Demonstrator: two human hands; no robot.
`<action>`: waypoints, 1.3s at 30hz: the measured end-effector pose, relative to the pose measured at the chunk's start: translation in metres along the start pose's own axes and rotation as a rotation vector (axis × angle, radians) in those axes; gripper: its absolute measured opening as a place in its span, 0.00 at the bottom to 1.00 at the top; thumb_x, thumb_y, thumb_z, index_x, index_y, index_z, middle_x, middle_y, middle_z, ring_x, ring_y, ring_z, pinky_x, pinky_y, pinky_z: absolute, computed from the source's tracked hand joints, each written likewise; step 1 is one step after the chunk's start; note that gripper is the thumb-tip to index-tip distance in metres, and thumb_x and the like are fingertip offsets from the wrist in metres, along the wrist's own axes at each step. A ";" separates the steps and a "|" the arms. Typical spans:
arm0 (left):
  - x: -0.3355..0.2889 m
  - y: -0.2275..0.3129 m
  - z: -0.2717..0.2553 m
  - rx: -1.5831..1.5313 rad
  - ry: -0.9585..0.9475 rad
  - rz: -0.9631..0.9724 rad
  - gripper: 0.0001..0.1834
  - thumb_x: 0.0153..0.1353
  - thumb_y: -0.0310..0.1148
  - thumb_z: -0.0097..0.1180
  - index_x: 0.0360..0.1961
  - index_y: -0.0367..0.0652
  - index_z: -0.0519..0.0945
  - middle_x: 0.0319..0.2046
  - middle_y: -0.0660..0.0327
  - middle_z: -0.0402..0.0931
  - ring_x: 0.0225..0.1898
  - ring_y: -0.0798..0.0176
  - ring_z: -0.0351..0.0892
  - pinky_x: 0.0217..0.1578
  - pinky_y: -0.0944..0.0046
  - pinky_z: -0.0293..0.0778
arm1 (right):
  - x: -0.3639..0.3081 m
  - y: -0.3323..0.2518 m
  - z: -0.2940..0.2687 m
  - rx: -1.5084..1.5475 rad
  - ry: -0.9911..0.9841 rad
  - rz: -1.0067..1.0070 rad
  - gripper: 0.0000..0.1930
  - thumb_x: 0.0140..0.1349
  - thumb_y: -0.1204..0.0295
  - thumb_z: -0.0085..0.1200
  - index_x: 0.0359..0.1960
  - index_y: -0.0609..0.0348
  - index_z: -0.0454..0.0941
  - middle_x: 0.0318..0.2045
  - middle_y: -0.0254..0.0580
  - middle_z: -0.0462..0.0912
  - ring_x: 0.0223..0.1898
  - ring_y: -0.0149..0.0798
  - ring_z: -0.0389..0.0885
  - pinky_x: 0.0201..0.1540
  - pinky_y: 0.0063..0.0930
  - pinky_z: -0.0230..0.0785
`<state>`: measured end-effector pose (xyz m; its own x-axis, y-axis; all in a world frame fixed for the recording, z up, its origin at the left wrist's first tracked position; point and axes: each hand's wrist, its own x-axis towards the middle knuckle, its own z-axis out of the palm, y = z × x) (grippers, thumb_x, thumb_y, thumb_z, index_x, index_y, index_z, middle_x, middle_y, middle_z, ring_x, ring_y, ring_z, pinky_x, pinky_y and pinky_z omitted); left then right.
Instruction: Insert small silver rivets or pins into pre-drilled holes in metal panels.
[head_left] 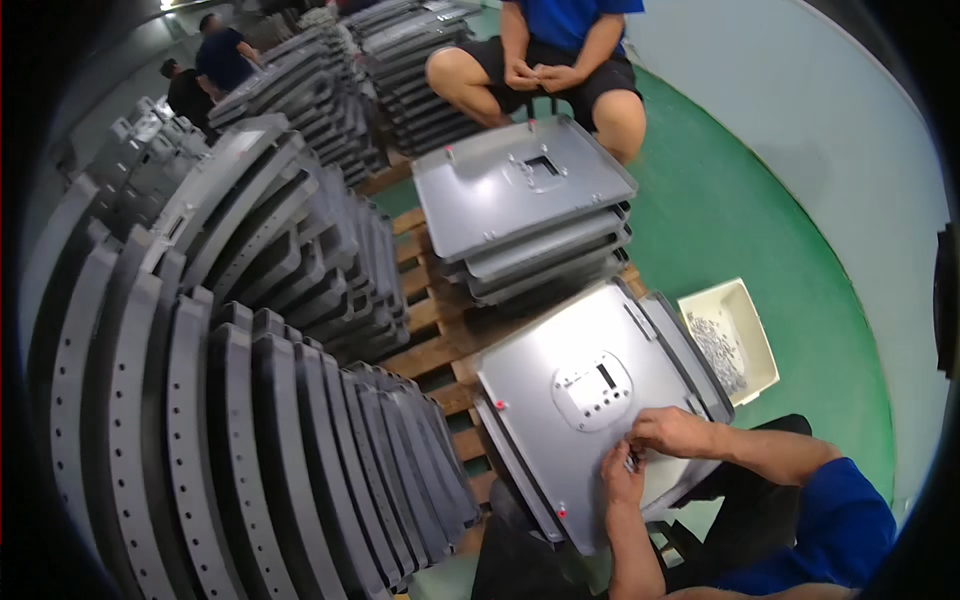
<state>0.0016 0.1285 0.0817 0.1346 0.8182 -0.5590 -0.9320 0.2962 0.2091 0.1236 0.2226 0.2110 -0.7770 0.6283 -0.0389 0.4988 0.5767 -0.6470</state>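
Note:
A grey metal panel (540, 440) lies on top of a stack in front of me. It carries a rounded plate (580, 402) with a dark rectangular window and several round holes. Over the panel's near right part, my left hand (622, 480) is closed around small shiny metal pieces (631, 462), mostly covered by its fingers. Right beside it, my right hand (672, 432) has its fingertips pinched together and meeting the left hand's fingers. What the right fingertips hold is too small to make out. Red caps (500, 405) stand along the panel's left edge.
A cream bin (755, 345) of small metal parts stands on the green floor to the right. Another panel stack (500, 210) sits ahead on a wooden pallet (430, 350), with a seated person (575, 50) behind it. Rows of grey panels (240, 430) fill the left.

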 end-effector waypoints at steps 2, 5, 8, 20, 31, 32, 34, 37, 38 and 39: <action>0.004 -0.002 0.013 -0.035 0.125 0.025 0.07 0.63 0.32 0.54 0.37 0.38 0.76 0.35 0.62 0.74 0.34 0.65 0.75 0.31 0.67 0.72 | -0.007 0.019 0.007 0.006 0.051 -0.009 0.12 0.51 0.75 0.55 0.39 0.61 0.77 0.34 0.47 0.78 0.36 0.50 0.79 0.40 0.40 0.74; -0.003 0.008 0.033 0.072 0.174 -0.048 0.21 0.70 0.46 0.42 0.27 0.41 0.71 0.20 0.64 0.66 0.21 0.70 0.63 0.21 0.71 0.58 | 0.005 0.051 -0.009 0.031 0.246 0.260 0.07 0.55 0.75 0.54 0.35 0.62 0.80 0.32 0.49 0.81 0.33 0.53 0.79 0.38 0.42 0.73; -0.017 0.023 0.028 0.040 0.178 0.074 0.19 0.70 0.48 0.44 0.28 0.45 0.69 0.18 0.68 0.59 0.18 0.73 0.56 0.17 0.74 0.53 | 0.040 0.077 -0.041 0.002 0.378 0.385 0.08 0.54 0.78 0.56 0.35 0.64 0.82 0.33 0.53 0.82 0.35 0.51 0.81 0.40 0.37 0.74; -0.014 0.039 0.024 0.140 0.122 0.213 0.16 0.71 0.41 0.45 0.48 0.39 0.73 0.20 0.71 0.58 0.18 0.78 0.56 0.16 0.77 0.56 | 0.072 0.173 -0.046 -0.252 0.438 0.491 0.09 0.55 0.76 0.53 0.35 0.61 0.83 0.35 0.52 0.81 0.38 0.54 0.80 0.45 0.41 0.72; -0.016 0.043 0.023 0.161 0.180 0.256 0.17 0.69 0.42 0.48 0.48 0.39 0.73 0.19 0.72 0.58 0.18 0.78 0.57 0.16 0.77 0.55 | 0.074 0.180 -0.043 -0.302 0.342 0.502 0.08 0.55 0.76 0.53 0.34 0.65 0.82 0.35 0.50 0.82 0.39 0.51 0.80 0.45 0.39 0.72; -0.017 0.045 0.023 0.165 0.191 0.272 0.17 0.69 0.43 0.48 0.48 0.39 0.73 0.19 0.72 0.58 0.18 0.78 0.57 0.16 0.77 0.55 | 0.075 0.179 -0.044 -0.303 0.336 0.511 0.08 0.55 0.76 0.53 0.34 0.65 0.82 0.35 0.50 0.82 0.39 0.51 0.80 0.45 0.39 0.72; -0.019 0.049 0.025 0.182 0.223 0.307 0.17 0.69 0.42 0.49 0.48 0.39 0.73 0.19 0.72 0.57 0.18 0.77 0.56 0.16 0.77 0.55 | 0.077 0.178 -0.044 -0.305 0.323 0.529 0.08 0.55 0.75 0.52 0.34 0.65 0.82 0.35 0.51 0.82 0.39 0.51 0.80 0.46 0.39 0.72; -0.025 0.056 0.032 0.212 0.268 0.369 0.16 0.69 0.41 0.48 0.47 0.38 0.73 0.19 0.71 0.57 0.18 0.77 0.55 0.17 0.77 0.54 | 0.078 0.178 -0.045 -0.294 0.319 0.552 0.09 0.55 0.75 0.52 0.34 0.65 0.82 0.35 0.52 0.82 0.39 0.52 0.80 0.45 0.39 0.72; -0.025 0.058 0.034 0.213 0.270 0.383 0.16 0.69 0.41 0.47 0.46 0.38 0.73 0.18 0.71 0.56 0.17 0.77 0.55 0.17 0.77 0.54 | 0.077 0.179 -0.045 -0.270 0.328 0.567 0.09 0.55 0.75 0.52 0.34 0.65 0.82 0.35 0.52 0.82 0.38 0.52 0.80 0.45 0.39 0.72; -0.025 0.059 0.035 0.214 0.271 0.397 0.15 0.69 0.40 0.47 0.46 0.38 0.73 0.17 0.71 0.56 0.17 0.77 0.54 0.17 0.77 0.53 | 0.077 0.180 -0.045 -0.247 0.336 0.582 0.09 0.55 0.75 0.51 0.34 0.65 0.82 0.35 0.52 0.82 0.38 0.52 0.80 0.45 0.39 0.72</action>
<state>-0.0453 0.1428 0.1357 -0.3331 0.7392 -0.5854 -0.8002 0.1068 0.5902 0.1710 0.3979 0.1260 -0.2180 0.9739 -0.0626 0.8995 0.1756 -0.4000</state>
